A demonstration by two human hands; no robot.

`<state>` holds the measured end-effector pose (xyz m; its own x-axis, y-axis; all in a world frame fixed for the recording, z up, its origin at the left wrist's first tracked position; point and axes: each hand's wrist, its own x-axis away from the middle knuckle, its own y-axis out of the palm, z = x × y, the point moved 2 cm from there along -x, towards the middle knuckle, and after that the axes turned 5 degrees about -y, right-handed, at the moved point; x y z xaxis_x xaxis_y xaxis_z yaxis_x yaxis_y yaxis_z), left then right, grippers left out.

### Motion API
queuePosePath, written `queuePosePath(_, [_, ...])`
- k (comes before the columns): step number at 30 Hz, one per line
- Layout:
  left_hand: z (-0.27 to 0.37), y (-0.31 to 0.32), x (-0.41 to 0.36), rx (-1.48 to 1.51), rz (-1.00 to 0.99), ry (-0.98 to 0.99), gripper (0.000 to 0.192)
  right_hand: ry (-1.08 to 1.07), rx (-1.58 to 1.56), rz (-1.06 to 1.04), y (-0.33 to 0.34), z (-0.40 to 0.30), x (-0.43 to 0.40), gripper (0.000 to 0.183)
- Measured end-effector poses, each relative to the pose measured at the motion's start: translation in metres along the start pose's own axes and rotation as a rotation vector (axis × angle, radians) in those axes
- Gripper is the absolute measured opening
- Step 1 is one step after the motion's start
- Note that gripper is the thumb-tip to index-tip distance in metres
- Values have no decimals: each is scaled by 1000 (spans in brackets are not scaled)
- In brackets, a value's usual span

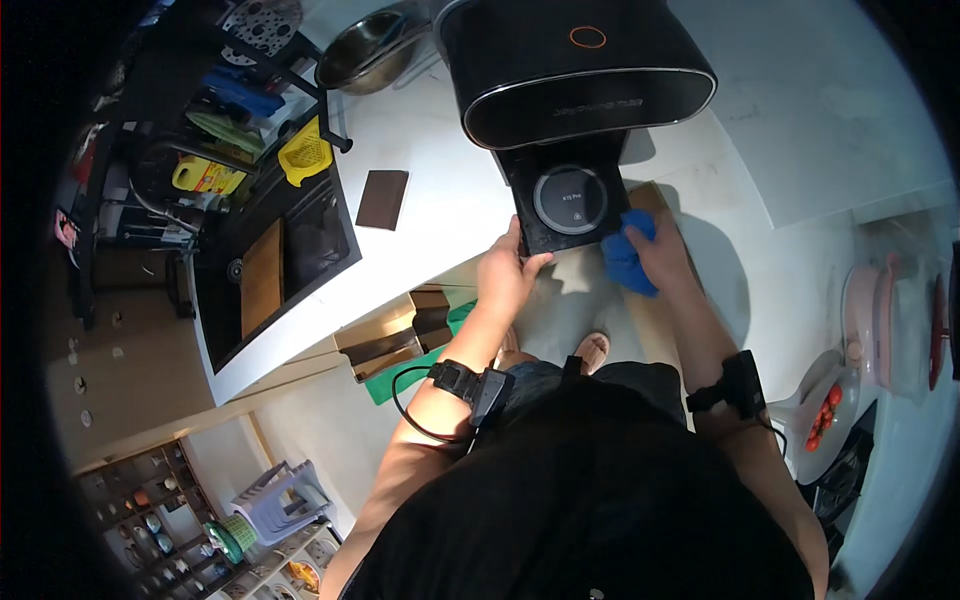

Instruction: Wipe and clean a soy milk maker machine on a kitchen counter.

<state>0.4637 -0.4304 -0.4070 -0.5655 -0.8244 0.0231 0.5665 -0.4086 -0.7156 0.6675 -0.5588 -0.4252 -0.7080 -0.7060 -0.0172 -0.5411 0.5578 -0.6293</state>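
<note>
A black countertop appliance [577,90], seemingly a water dispenser, stands before me with its low base reaching towards me. A round plate [571,199] bearing writing lies on that base. My left hand [510,270] rests against the base's front left corner, thumb along the front edge and fingers at the side. In my right hand [658,251] is a crumpled blue cloth [631,255], held at the base's right front corner. Part of the cloth hangs below the hand.
To the left lie a dark brown flat block [382,199] and a black sink [300,247] with a wooden board [263,277]. A metal bowl [367,52] stands behind. Tomatoes [824,418] sit in a dish at the right, near a pink container [870,322].
</note>
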Motion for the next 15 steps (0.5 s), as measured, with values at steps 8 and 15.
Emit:
queuePosePath(8, [-1, 5, 2, -91, -35, -93, 79, -561, 6, 73, 36, -114, -36, 31])
queuePosePath(15, [-11, 4, 5, -32, -1, -50, 74, -629, 543, 176, 111, -124, -62, 26])
